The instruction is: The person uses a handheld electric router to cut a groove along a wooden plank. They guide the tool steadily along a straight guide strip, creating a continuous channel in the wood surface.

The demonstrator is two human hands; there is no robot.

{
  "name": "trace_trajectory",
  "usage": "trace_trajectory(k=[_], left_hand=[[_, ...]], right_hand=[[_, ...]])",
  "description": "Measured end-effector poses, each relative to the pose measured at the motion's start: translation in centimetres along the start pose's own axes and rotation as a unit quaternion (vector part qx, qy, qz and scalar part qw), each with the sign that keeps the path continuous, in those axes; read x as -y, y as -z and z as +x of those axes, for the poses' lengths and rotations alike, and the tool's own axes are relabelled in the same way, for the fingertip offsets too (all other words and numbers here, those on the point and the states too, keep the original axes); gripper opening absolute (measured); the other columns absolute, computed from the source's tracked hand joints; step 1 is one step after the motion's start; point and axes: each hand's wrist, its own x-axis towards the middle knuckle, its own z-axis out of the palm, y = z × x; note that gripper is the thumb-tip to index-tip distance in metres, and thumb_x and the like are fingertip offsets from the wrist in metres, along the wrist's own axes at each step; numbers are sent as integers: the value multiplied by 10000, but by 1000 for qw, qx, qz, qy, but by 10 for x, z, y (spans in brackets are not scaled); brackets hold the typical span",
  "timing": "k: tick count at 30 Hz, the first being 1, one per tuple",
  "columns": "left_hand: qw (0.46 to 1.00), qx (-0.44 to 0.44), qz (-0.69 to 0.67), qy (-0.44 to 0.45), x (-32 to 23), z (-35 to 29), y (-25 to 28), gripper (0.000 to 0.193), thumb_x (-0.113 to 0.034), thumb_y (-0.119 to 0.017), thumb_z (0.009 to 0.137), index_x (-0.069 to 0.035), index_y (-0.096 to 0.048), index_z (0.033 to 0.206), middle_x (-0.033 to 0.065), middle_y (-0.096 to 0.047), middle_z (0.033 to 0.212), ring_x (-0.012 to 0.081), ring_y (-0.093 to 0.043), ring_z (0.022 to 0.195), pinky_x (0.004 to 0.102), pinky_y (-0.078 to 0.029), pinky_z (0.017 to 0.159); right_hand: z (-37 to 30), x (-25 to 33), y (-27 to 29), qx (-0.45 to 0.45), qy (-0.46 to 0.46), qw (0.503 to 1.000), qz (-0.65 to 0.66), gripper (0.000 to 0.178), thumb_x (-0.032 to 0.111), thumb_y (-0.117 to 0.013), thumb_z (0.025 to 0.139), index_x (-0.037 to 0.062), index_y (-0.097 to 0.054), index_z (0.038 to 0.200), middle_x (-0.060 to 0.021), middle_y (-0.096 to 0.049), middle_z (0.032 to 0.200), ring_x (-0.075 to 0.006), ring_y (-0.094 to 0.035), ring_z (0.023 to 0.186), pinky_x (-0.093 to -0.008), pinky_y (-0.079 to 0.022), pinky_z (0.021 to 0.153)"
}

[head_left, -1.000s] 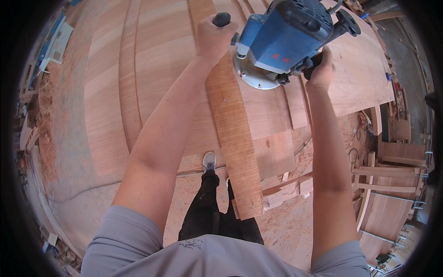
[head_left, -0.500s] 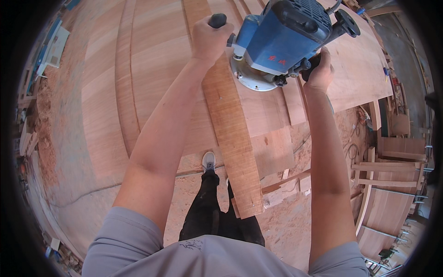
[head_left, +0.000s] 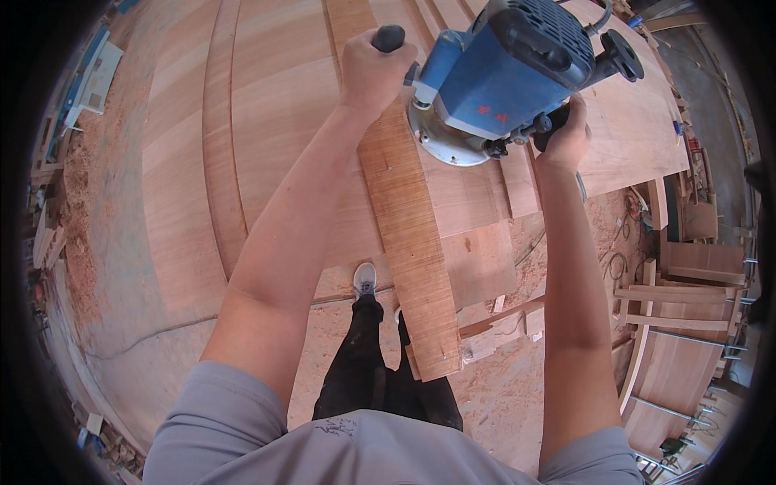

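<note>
A blue plunge router [head_left: 505, 81] with a black vented top stands over pale wooden panels [head_left: 283, 105]. My left hand [head_left: 373, 79] is wrapped round its left black handle, whose knob end sticks out above the fist. Round the opposite handle my right hand [head_left: 568, 144] is closed, its fingers partly hidden. The router's round pale base [head_left: 453, 152] sits right beside the edge of a darker wooden strip [head_left: 411, 259], which runs lengthwise toward me. The cutter is hidden beneath the body.
Another raised strip [head_left: 218, 137] crosses the panels at left. A power cord [head_left: 600, 18] leaves the router's top. Clamped wooden panels [head_left: 679, 368] stand at lower right. Sawdust covers the floor [head_left: 323, 360], where a dark cable [head_left: 153, 333] runs. My shoe [head_left: 365, 279] is by the panel edge.
The router has shifted slightly to the right and toward me along the strip. Both hands have moved with it, still closed on the handles.
</note>
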Motion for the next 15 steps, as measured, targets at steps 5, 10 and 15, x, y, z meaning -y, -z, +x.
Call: trace_trajectory(k=[5, 10, 15], left_hand=[[1000, 10, -16, 11, -1, 0, 0, 145, -65, -672, 860, -2, -619, 741, 79, -661, 675, 105, -554, 502, 272, -406, 422], [1000, 0, -3, 30, -4, 2, 1, 167, -144, -695, 783, -8, -656, 696, 64, -685, 650, 140, -645, 607, 322, -512, 591], [1000, 3, 6, -4, -2, 1, 1, 129, -55, -681, 850, -3, -625, 745, 50, -667, 694, 101, -605, 583, 276, -471, 492]], right_hand=[[0, 1, -1, -7, 5, 1000, -4, 465, 395, -606, 971, 15, -586, 704, -88, -586, 648, -193, -562, 526, -323, -425, 459], [0, 2, -2, -21, 2, 1000, 16, 443, 384, -617, 967, 17, -579, 723, -88, -601, 689, -190, -576, 563, -322, -441, 487], [0, 0, 0, 4, -10, 999, 34, 421, 378, -633, 963, 21, -579, 746, -83, -595, 704, -195, -591, 620, -332, -473, 548]])
